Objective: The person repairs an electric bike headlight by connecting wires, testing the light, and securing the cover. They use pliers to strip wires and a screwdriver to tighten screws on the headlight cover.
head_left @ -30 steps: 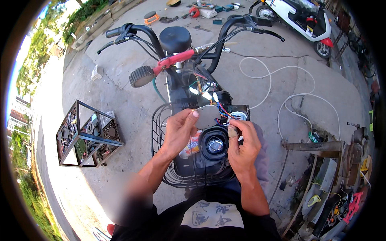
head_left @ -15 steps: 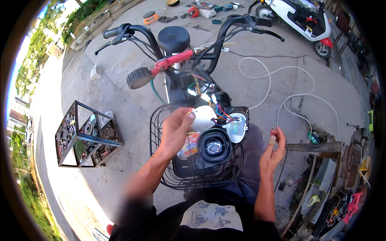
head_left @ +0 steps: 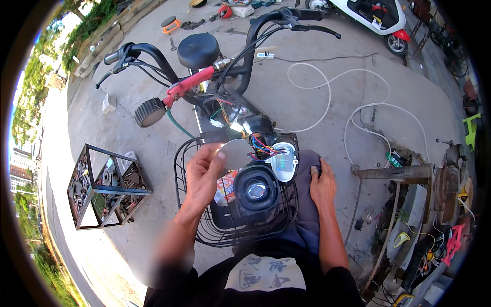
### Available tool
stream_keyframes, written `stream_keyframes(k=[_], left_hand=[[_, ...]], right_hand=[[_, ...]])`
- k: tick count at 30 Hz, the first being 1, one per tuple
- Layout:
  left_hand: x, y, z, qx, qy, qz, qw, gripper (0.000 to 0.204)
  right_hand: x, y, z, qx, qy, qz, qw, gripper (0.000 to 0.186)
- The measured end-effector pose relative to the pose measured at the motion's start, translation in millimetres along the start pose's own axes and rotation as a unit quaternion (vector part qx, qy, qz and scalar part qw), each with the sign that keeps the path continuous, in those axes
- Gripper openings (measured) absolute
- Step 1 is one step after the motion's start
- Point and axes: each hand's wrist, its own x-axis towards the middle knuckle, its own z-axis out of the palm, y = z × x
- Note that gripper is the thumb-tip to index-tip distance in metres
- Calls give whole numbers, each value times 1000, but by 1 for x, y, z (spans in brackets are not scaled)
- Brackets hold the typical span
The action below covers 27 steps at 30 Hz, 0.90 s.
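My left hand [head_left: 202, 179] pinches a thin, pale rounded plate [head_left: 233, 153] above the black wire basket [head_left: 180, 174]. My right hand [head_left: 322, 187] rests on my grey trousered leg [head_left: 308, 227], fingers loosely apart and holding nothing. An electric bike's white display panel [head_left: 281, 162], with coloured wires [head_left: 263, 149] running into it, sits between my hands. Below it is a round black lamp [head_left: 257, 191], beside a bright printed packet [head_left: 225, 188]. White connectors [head_left: 237, 128] hang among wires behind the basket. A pink air gun with a round gauge [head_left: 189, 82] lies across the handlebar [head_left: 250, 51].
A metal frame bin of parts [head_left: 89, 187] stands left. A workbench with a vice [head_left: 388, 171] and scattered tools is at right. A pale hose [head_left: 327, 112] loops over the concrete. A white scooter [head_left: 368, 18], an orange stool [head_left: 170, 25] and more tools lie farther back.
My right hand has left the wires and panel, moved right, and now rests on my leg, exposing the panel. My left hand still holds the plate. The view has shifted slightly.
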Motion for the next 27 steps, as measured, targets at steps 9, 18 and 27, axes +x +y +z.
stream_keyframes(k=[9, 18, 27], left_hand=[[-2, -9, -1, 12, -31, 64, 997, 17], [-5, -8, 2, 114, -28, 114, 987, 27], [-6, -8, -2, 133, -9, 35, 990, 11]], right_hand=[[0, 9, 8, 18, 1, 14, 1000, 49], [-3, 4, 2, 7, 9, -2, 1000, 48], [-2, 1, 2, 10, 4, 6, 1000, 47]])
